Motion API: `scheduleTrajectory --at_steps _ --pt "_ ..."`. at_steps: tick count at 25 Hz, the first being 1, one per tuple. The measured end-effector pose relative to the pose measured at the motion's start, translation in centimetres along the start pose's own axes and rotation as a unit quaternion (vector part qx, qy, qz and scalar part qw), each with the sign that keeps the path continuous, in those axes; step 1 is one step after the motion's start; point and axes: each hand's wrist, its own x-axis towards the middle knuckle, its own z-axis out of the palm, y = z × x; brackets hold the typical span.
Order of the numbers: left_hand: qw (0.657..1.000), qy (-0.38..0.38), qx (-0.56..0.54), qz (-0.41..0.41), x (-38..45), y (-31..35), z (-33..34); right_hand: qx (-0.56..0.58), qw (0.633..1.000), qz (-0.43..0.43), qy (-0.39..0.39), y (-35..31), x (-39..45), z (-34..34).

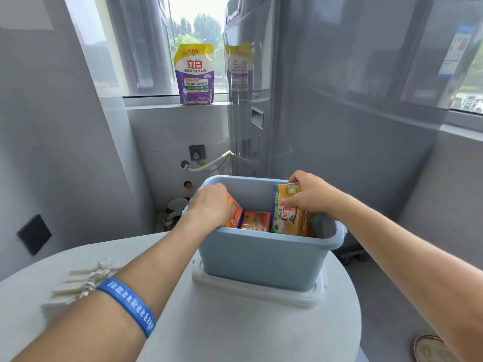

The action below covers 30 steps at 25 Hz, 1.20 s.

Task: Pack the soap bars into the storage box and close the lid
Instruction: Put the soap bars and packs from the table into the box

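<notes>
At the far left of the round white table (235,333), a blurred bundle of pale flat pieces (78,280) is seen lying on the surface, partly covered by the left forearm. A blue printed wristband (128,305) is worn on that forearm.

The left hand (209,207) is reached over the left rim of the light blue plastic storage box (261,259). Its fingers are curled down around an orange wrapped soap bar (234,214), which is held tilted against the inner left wall of the box. The fingertips are hidden behind the hand and the bar.

The box is open and stands on a white plastic lid (261,293), which lies flat on the table beneath it. At the bottom of the box, between the two hands, a second orange wrapped soap bar (255,220) is seen lying apart from both hands.

Toward the right side of the box, a larger orange and green soap pack (288,218) is held upright. The right hand (308,194) is closed on its upper edge, with the thumb pressed on the front face and the fingers wrapped over the top.

On the window sill behind, a purple and yellow detergent pouch (194,74) stands upright, just beside a tall grey appliance (339,100). A woven round item (431,348) is partly visible on the floor at the lower right.
</notes>
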Motion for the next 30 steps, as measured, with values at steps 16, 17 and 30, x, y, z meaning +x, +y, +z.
scheduleTrajectory --at_steps 16,17,30 --pt "0.968 0.088 -0.063 0.226 -6.2 -4.7 0.0 -0.387 0.88 -0.221 -0.162 0.6 -0.2 3.4" --pt "0.968 0.087 -0.068 0.225 -6.3 -4.4 -0.1 -0.392 0.878 -0.223 -0.162 0.5 -0.5 3.6" --pt "0.932 0.168 -0.214 0.238 -10.2 -8.3 -1.6 -0.145 0.942 -0.292 0.082 -6.9 -5.1 7.1"
